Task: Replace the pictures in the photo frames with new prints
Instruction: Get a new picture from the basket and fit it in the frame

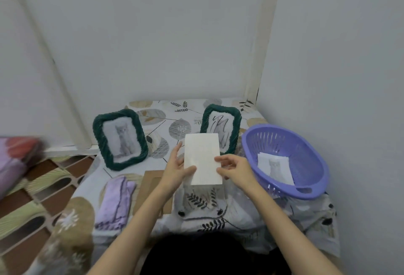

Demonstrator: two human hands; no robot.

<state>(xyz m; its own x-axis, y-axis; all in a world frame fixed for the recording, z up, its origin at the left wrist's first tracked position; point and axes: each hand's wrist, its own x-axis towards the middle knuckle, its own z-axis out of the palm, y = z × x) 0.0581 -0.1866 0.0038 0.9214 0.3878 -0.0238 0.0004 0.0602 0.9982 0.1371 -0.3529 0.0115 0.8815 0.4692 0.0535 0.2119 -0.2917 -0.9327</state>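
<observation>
I hold a white print (202,157) upright above the table, its blank back toward me. My left hand (176,166) grips its left edge, thumb across the front. My right hand (235,171) pinches its right edge. Two dark green woven photo frames stand at the back: the left frame (120,139) shows a grey cat, the right frame (220,128) shows dark brush strokes and is partly hidden by the print. A brown cardboard backing (150,191) lies flat under my left arm. A clear pane (202,200) with small black clips lies below the print.
A purple plastic basket (286,161) at the right holds a cat print (275,167). A folded lilac cloth (115,202) lies at the left on the leaf-patterned tablecloth (175,119). Walls close in behind and to the right. Tiled floor lies to the left.
</observation>
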